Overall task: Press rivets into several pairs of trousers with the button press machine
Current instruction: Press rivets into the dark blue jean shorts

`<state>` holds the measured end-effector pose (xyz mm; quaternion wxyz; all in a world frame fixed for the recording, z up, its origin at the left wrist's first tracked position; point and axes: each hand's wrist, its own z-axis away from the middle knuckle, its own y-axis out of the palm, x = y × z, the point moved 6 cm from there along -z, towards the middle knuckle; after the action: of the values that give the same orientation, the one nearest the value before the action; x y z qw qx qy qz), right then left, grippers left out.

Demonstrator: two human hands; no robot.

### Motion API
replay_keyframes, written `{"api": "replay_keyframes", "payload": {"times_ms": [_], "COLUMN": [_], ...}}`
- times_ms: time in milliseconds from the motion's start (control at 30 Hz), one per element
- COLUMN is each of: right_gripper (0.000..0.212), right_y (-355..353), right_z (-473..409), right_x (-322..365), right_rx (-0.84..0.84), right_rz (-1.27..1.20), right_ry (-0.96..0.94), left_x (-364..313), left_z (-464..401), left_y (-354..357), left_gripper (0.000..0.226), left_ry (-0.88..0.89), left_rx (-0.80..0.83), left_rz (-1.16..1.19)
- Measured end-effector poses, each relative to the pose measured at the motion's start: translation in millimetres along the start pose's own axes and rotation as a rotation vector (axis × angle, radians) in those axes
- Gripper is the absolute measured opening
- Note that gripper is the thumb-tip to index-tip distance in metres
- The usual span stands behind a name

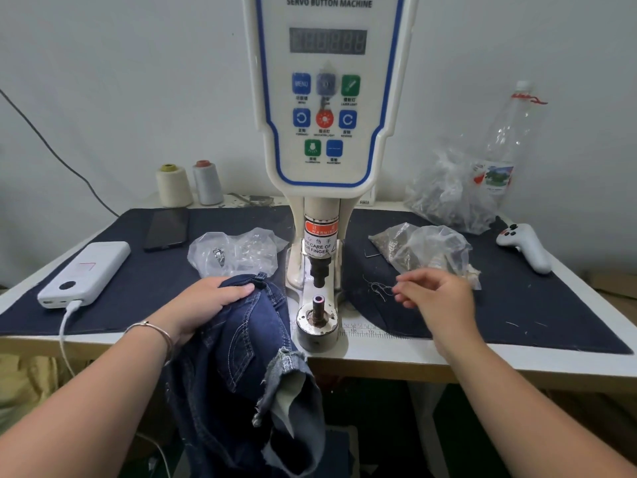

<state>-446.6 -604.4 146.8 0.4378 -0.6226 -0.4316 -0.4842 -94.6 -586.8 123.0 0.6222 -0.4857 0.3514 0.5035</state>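
Dark blue denim trousers (248, 343) hanging over the table's (517, 357) front edge.
Left hand (203, 303) is gripping them; right hand (437, 296) is hovering, fingers loosely curled, empty.

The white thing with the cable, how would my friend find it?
Start at the button machine and go left across the dark cloth. Near the table's left edge lies a white power bank. Unlike the black phone behind it, a white cable is plugged in.

**Person's arms, worn items**

Both forearms bare, no sleeves visible. Left hand (203, 303) has a thin metal bangle (157, 331) at the wrist. Right hand (436, 298) bare, no rings or watch, slightly motion-blurred.
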Motion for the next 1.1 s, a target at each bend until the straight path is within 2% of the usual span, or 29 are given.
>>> {"api": "replay_keyframes", "payload": {"times_ms": [100,167,300,533,800,1100], "right_gripper": [0.017,0.017,0.017,0.021,0.02,0.013], "right_y": [25.0,35.2,38.1,38.7,37.4,70.2], "right_z": [11.1,16.4,19.0,24.2,25.6,41.9], "right_x": [-10.8,-14.3,-10.4,-7.1,0.0,37.2], "right_rx": [0.108,0.163,0.182,0.251,0.256,0.357], "right_rz": [-0.087,-0.088,-0.08,-0.023,-0.044,-0.166], "right_ry": [0.171,0.212,0.163,0.129,0.162,0.091], "left_x": [2.6,3.0,3.0,5.5,6.6,7.5], "left_z": [-0.3,1.7,8.9,10.4,6.6,6.5], "left_y": [1.3,1.4,-1.4,-0.7,-2.1,-2.4], "left_gripper": [0.021,0.026,0.042,0.039,0.034,0.032], "left_ry": [-0.046,-0.078,-0.134,-0.15,-0.071,-0.066], "left_rx": [0.04,0.075,0.13,0.112,0.059,0.044], "left_rz": [0.085,0.099,0.054,0.084,0.085,0.114]}}
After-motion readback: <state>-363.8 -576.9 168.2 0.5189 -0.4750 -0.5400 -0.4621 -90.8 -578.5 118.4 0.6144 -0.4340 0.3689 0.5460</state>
